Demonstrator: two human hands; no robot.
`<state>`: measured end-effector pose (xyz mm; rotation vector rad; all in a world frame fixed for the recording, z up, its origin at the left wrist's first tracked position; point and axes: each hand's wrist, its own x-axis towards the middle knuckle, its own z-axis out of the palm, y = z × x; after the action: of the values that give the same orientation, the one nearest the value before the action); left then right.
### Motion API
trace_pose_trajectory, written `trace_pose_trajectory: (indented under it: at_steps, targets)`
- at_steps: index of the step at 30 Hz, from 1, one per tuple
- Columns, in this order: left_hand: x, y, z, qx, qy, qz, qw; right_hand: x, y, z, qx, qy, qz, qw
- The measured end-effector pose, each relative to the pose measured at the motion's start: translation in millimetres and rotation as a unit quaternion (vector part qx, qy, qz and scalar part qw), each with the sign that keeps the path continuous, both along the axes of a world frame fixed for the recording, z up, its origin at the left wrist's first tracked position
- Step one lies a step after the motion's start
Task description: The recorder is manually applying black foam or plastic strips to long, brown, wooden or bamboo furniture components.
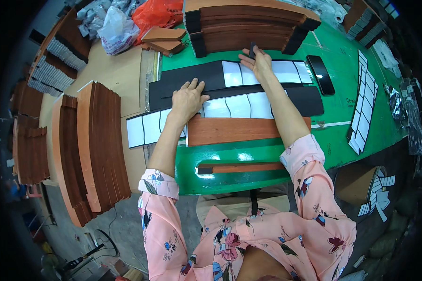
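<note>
My left hand [187,100] lies with fingers spread on a black sheet [185,79]. White-backed strips [237,107], marked off by curved dark lines, lie beside and below it. Farther right, my right hand [259,64] pinches a small black piece [252,50] between thumb and fingers, above another white-backed strip [286,71]. Just beyond that hand stands a stack of curved brown wooden boards [241,28] with black pads on their ends. Nearer to me lies a flat brown board [234,131], partly covered by my right forearm.
A narrow wooden piece [248,167] with a black end lies along the near edge of the green table [206,182]. A phone [320,75] and a white-celled strip [364,100] are on the right. More stacked boards [101,145] stand left; a bin of white scraps [361,187] sits below right.
</note>
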<state>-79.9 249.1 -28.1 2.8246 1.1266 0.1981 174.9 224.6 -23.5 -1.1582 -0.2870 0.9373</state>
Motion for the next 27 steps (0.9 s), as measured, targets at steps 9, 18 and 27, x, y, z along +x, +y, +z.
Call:
trace_pose_trajectory:
  at_steps: [9, 18, 27]
  targets:
    - [-34, 14, 27, 0.032, -0.092, 0.025, 0.995, 42, -138, 41, 0.015, -0.006, 0.212, 0.977]
    - [47, -213, 114, -0.243, -0.343, -0.183, 0.889, -22, -290, 76, -0.005, -0.203, 0.274, 0.940]
    - [50, -288, 80, -0.263, -0.345, -0.191, 0.881, -44, -380, 64, -0.001, -0.442, 0.228, 0.867]
